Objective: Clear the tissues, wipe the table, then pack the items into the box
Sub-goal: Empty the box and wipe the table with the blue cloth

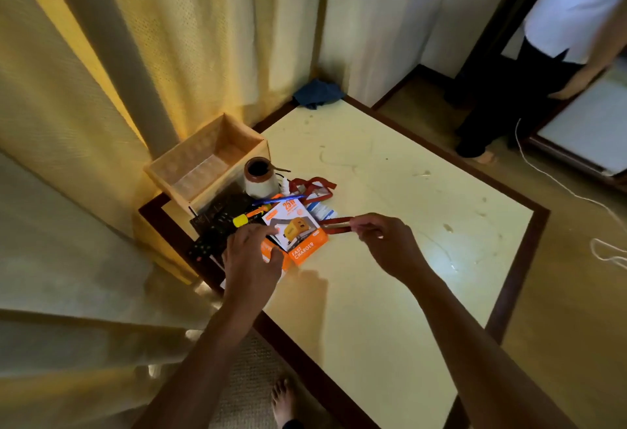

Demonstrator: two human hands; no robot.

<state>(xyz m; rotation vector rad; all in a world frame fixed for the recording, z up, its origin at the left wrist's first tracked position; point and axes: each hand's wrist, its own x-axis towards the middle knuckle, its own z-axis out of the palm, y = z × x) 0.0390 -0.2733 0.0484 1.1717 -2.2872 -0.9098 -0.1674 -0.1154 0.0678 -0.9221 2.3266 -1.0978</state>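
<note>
Beside charger box (pixel 294 234): right hand (pixel 380 242) pinches red lanyard (pixel 334 225); left hand (pixel 252 255) open over box.

Cream table (pixel 390 259) with dark brown border, orange-and-white charger box (pixel 298 235), red strap (pixel 334 225), tan box (pixel 207 164), blue cloth (pixel 317 93), yellow curtains (pixel 135 55)

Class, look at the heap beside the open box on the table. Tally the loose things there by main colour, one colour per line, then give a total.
Orange: 1, charger pack
Red: 1, lanyard
Black: 1, remote
Blue: 1, pen
Brown and white: 1, pot
Yellow and orange: 1, screwdriver
Total: 6
</note>
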